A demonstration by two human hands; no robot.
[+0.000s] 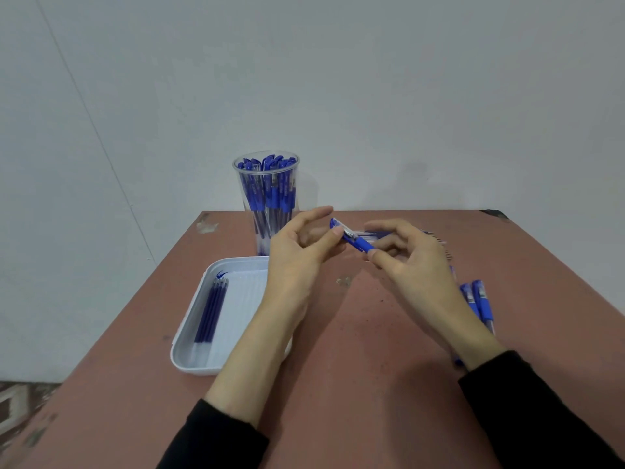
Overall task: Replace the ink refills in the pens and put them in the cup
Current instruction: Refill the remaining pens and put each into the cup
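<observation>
- Black sleeves (pixel 220 438) cover both forearms at the bottom of the view, reaching forward over a worn reddish-brown table (pixel 355 384).
- Left hand (pixel 297 262) is raised above the table, its thumb and curled fingers (pixel 338 232) pinching the cap end of a blue pen (pixel 355 240); the forefinger stretches out nearly straight above it.
- Right hand (pixel 416 262) meets it from the other side, thumb and forefinger closed on the pen's blue grip end, with the remaining fingers loosely bent behind.
- So the pen hangs in the air between the two hands, tilted, with its cap end higher and farther from the camera, clear of the table.
- White tray (pixel 189 336) sits on the table to the left, partly under the left forearm; a few dark blue refills (pixel 209 309) lie side by side along its left wall.
- Clear plastic cup (pixel 267 198) stands upright behind the tray near the far edge of the table, packed with blue capped pens standing on end.
- Loose pens (pixel 480 299) lie on the table to the right, partly hidden by the right wrist.
- More thin items lie in a row behind the right hand, too hidden to tell apart.
- Pale grey wall (pixel 372 96) fills the background, and a patterned floor (pixel 17 407) shows at the lower left.
</observation>
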